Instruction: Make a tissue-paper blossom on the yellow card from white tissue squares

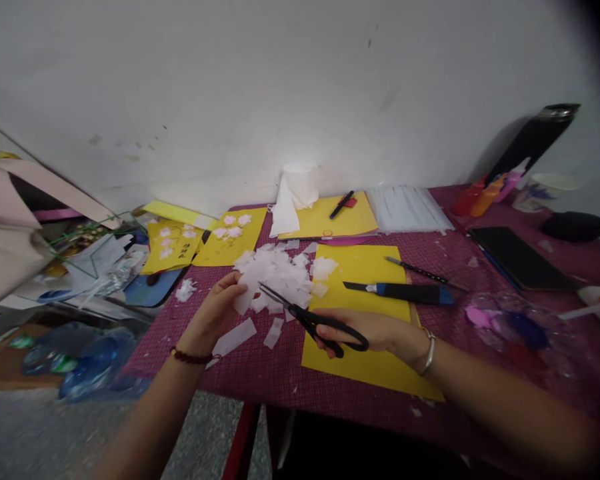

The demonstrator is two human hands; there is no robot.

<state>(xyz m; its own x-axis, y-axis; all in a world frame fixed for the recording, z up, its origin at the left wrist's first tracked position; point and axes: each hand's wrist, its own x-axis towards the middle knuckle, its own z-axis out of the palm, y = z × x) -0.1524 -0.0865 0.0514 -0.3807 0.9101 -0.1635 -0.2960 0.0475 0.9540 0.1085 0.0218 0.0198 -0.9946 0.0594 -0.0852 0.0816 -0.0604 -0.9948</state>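
My left hand [223,300] pinches a piece of thin white paper [245,297] above the table. In my right hand [350,328] is a pair of black scissors [305,319], with the blades reaching left to the edge of that paper. Behind and beneath lies a heap of small white paper pieces [285,267]. Two loose white strips, a longer strip [235,339] and a short strip [273,333], rest on the cloth in front. A yellow sheet [365,360] lies under my right hand, with a utility knife [405,292] and a dark pencil-like tool [420,272] across it.
Yellow cards with pink blossoms [233,237] stand at the left. A tissue roll [300,187] and a yellow pad with a black pen [341,205] are by the wall. Paint bottles [487,195], a dark tablet-like slab [523,259] and plastic paint cups [525,330] sit right.
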